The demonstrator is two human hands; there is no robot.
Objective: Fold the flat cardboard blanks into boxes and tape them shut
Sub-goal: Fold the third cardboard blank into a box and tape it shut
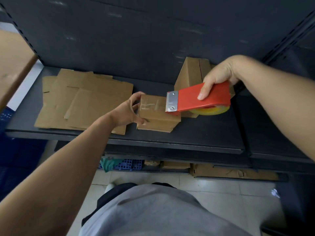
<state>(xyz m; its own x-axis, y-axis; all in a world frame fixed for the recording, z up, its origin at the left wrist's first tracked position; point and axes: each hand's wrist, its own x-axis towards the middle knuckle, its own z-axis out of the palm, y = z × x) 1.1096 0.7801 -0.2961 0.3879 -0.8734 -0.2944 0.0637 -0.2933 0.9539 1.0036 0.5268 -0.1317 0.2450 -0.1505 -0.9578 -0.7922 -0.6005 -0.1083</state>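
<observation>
Where the dark metal shelf point(196, 133) meets its dark, scuffed back panel point(136, 31), a stack of flat brown cardboard blanks point(81, 99) lies on the left, and a taller folded brown cardboard box point(192, 72) stands at the rear right. A small closed brown cardboard box point(158, 116) sits on the shelf near its front edge, just right of the blanks. Below, a lower shelf carries a blue perforated plastic crate point(129, 165), a green cloth point(107, 164) and more flattened cardboard point(230, 172); the floor is pale tile point(213, 186). The left hand point(126, 111) grips the small box at its left end, fingers and thumb curled round it. The right hand point(219, 74) is clamped on a red metal tape dispenser point(204, 97), thumb laid across its top, with a yellowish roll of clear tape point(211, 111) underneath. The dispenser's serrated steel blade point(172, 103) is at the right edge of the small box's top; contact cannot be confirmed. Pale strokes on that top face are too blurred to read. A grey garment point(162, 210) fills the lower view.
</observation>
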